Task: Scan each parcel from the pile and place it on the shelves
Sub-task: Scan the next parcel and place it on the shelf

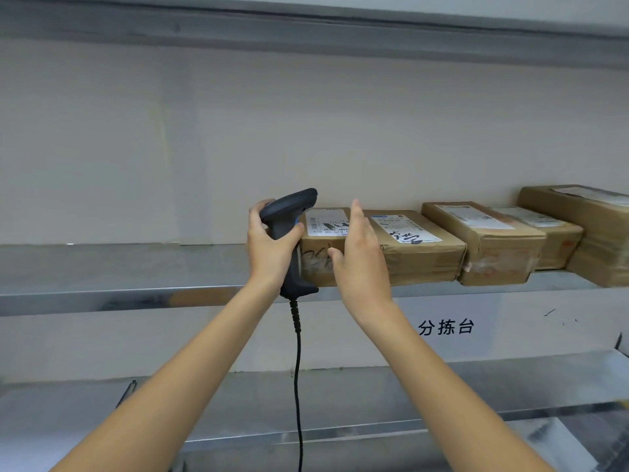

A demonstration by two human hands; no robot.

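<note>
Parcel (401,253) lies flat, long axis along the shelf (102,294) edge.

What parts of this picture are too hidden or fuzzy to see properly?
Head view only:
- Front of the leftmost parcel: partly covered by the right hand and the scanner gripped in the left hand.
- Label text: too small and blurred to read.
- Rightmost parcel: cut off by the right edge.
- Scanner cable: leaves the bottom edge.
- Parcel pile: out of view.
</note>
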